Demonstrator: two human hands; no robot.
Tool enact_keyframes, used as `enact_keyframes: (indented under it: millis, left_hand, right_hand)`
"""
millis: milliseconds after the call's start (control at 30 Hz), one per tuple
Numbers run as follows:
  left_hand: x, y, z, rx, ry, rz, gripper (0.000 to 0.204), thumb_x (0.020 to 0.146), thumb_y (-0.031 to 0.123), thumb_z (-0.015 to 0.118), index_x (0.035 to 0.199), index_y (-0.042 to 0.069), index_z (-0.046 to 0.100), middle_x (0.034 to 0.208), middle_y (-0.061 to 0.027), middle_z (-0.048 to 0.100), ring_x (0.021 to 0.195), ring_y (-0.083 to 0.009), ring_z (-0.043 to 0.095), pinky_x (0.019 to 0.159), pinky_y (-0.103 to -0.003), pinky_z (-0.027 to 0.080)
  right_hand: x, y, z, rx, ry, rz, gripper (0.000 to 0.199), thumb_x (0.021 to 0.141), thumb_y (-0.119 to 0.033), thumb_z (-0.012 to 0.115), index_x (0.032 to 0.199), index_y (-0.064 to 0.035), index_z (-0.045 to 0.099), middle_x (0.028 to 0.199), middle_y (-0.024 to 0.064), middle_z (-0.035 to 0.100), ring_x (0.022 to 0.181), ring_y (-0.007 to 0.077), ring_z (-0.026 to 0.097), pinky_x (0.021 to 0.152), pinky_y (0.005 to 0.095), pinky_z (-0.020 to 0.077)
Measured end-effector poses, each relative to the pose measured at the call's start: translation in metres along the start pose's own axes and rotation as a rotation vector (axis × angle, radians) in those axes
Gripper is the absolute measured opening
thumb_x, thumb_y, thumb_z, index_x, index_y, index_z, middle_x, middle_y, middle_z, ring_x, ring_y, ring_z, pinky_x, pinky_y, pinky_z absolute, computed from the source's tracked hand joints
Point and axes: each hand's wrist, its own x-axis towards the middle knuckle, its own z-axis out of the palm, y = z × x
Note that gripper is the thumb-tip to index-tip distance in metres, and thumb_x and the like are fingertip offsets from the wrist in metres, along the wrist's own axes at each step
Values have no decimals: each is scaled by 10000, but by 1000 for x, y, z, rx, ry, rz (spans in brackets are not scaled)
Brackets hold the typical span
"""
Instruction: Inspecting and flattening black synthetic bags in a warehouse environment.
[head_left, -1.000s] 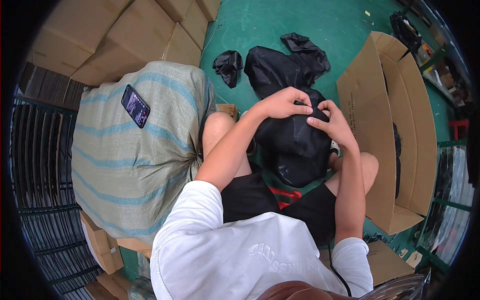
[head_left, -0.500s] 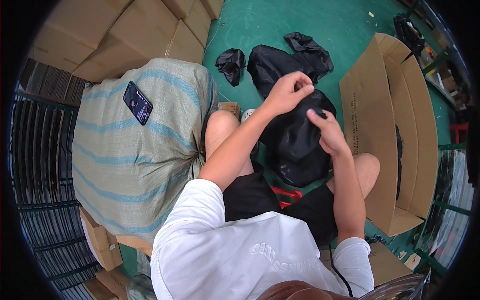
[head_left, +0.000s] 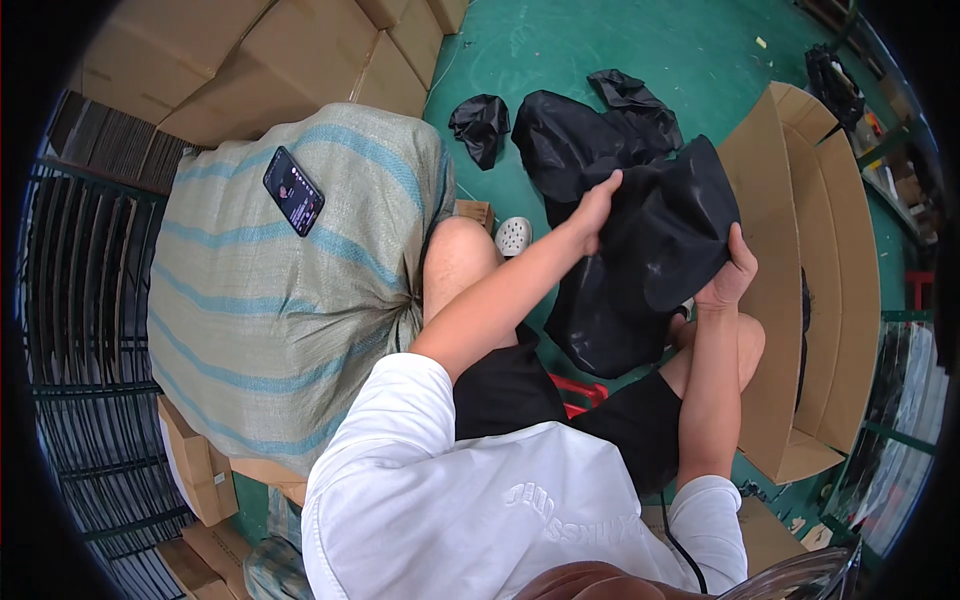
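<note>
Head view: phone [head_left: 294, 192] on the striped sack [head_left: 235, 275]; left hand [head_left: 597, 215] closed on the left edge of a black bag [head_left: 665, 230], which is up between the knees [head_left: 460, 240]; right hand [head_left: 727, 277] kinda pinching its right edge, thumb [head_left: 738, 242] in front, fingers hidden behind so can't tell their spread; open box [head_left: 772, 300] just right of that

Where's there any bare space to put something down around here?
The widest bare patch is green floor beyond the crumpled black material, between the stacked cartons and the open carton. It's crowded between the legs, where the left hand and right hand hold a black bundle.
</note>
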Motion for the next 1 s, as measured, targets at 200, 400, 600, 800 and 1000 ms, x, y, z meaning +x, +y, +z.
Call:
enact_keyframes:
  millis: [200,400,600,800,1000]
  left_hand:
    - [53,-48,-12,-586,-262,-221,833,853,770,378,1249,65,581,1192,-144,642,1040,-293,637,902,-463,493]
    - [24,-5,-8,-770,-289,128,604,894,504,467,1197,-2,595,1170,-177,646,1052,-321,630,989,-446,469]
    - [36,9,-35,-524,62,258,303,716,105,510,932,-57,649,885,-186,680,765,-292,677,769,-357,564]
    - [29,5,-20,-458,119,584,191,671,-21,487,786,-14,639,796,-70,658,702,-184,637,688,-302,529]
    - [0,12,-4,-354,-96,643,206,653,-76,507,814,-2,613,793,-42,639,696,-155,612,650,-286,511]
  right_hand:
    - [-5,8,-3,-95,96,92,713,756,-229,565,1378,83,409,1346,238,526,1215,397,532,1091,503,379]
    - [-10,4,-16,-156,-64,251,468,603,-166,587,1012,61,571,1073,236,643,929,320,633,946,407,492]
    - [9,17,67,-456,-366,423,376,742,-308,676,920,-8,535,999,246,663,840,284,659,841,369,526]
    - [19,33,41,-989,232,373,358,960,-340,577,1136,-35,512,980,95,631,837,180,643,770,311,540]
    - [26,34,30,-1065,460,-69,336,912,-260,675,1136,-40,557,973,14,615,912,55,567,750,181,437]
